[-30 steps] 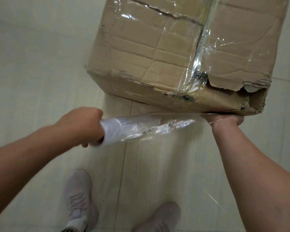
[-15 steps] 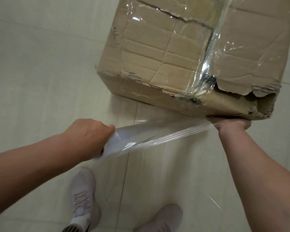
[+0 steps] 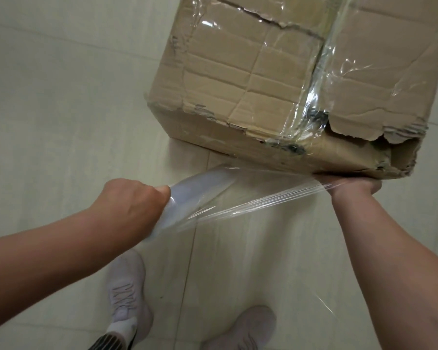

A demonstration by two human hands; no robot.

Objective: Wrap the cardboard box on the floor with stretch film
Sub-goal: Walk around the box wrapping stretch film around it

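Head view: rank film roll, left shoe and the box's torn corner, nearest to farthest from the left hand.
1. film roll: gripped by the left hand itself, touching it.
2. left shoe: on the floor, just below the hand in the picture.
3. torn corner of the cardboard box: far across on the right side.

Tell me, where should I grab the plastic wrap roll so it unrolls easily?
Grab the roll at its near end, coming from the side away from the cardboard box, as the left hand does. The film peels off the rest toward the box, so a grip there would likely block it.
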